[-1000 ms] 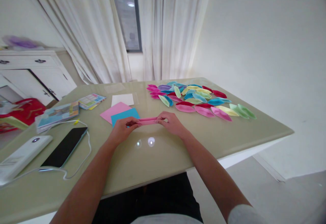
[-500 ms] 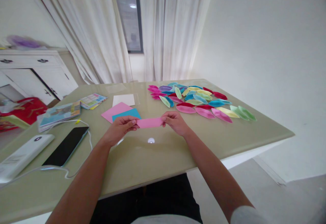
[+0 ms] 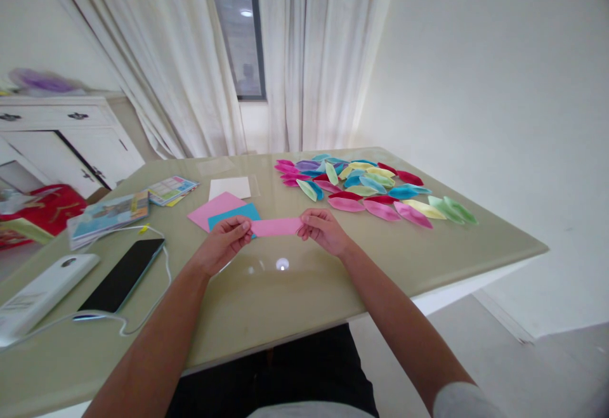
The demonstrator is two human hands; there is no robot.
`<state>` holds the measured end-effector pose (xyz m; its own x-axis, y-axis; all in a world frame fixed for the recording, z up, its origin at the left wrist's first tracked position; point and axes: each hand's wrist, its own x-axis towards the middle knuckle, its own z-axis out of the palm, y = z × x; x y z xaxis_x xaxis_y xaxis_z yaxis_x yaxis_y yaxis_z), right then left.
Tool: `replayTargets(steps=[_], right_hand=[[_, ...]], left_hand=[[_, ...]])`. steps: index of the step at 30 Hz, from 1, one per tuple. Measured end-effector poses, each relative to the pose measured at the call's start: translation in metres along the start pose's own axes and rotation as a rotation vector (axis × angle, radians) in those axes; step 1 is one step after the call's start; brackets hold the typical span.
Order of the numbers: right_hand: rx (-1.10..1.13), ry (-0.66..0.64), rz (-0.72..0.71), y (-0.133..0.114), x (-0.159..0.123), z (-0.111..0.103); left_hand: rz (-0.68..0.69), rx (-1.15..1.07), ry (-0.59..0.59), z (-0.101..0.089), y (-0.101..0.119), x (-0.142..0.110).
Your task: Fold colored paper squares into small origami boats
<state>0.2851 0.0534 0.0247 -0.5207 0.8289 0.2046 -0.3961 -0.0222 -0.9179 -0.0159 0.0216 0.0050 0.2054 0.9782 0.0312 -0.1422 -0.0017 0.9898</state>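
A narrow strip of folded pink paper (image 3: 276, 227) is stretched level between my two hands, above the table. My left hand (image 3: 227, 240) pinches its left end, thumb on top. The right end is pinched by my right hand (image 3: 323, 229), with its fingers curled. Just beyond my left hand lie a blue paper sheet (image 3: 233, 214) and, partly under it, a pink paper sheet (image 3: 214, 207). Many folded, leaf-shaped paper pieces (image 3: 380, 209) in pink, red, blue, green, yellow and purple are spread at the back right.
On the left of the table (image 3: 285, 304) are a phone (image 3: 122, 276), a white power bank (image 3: 45, 294), a white cable (image 3: 170, 266) and booklets (image 3: 111, 212). White paper (image 3: 229, 188) lies toward the back. A wall (image 3: 499, 120) stands to the right.
Both hands have shifted slightly to the left with the pink strip still held between them. The things on the table have stayed in place.
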Motion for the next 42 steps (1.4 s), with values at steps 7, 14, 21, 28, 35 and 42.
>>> replayTargets(steps=[7,14,21,28,35,42], right_hand=[[0.034,0.087,-0.001,-0.002,0.001,0.005],[-0.004,0.125,-0.006,0.0,0.003,0.003],[-0.046,0.093,0.037,0.003,0.002,0.002],[-0.14,0.077,-0.007,0.002,0.002,0.002],[-0.243,0.03,-0.063,0.001,0.001,0.004],[-0.368,-0.038,-0.066,0.005,0.0,0.002]], left_hand=[[-0.024,-0.058,0.004,0.0,-0.003,0.004],[-0.041,-0.065,-0.054,0.003,-0.006,0.003],[-0.054,-0.02,-0.136,0.003,-0.013,0.003],[-0.069,0.034,-0.206,0.005,-0.008,-0.001],[-0.057,0.089,-0.221,0.007,-0.008,-0.001],[-0.039,0.146,-0.214,0.008,-0.009,-0.002]])
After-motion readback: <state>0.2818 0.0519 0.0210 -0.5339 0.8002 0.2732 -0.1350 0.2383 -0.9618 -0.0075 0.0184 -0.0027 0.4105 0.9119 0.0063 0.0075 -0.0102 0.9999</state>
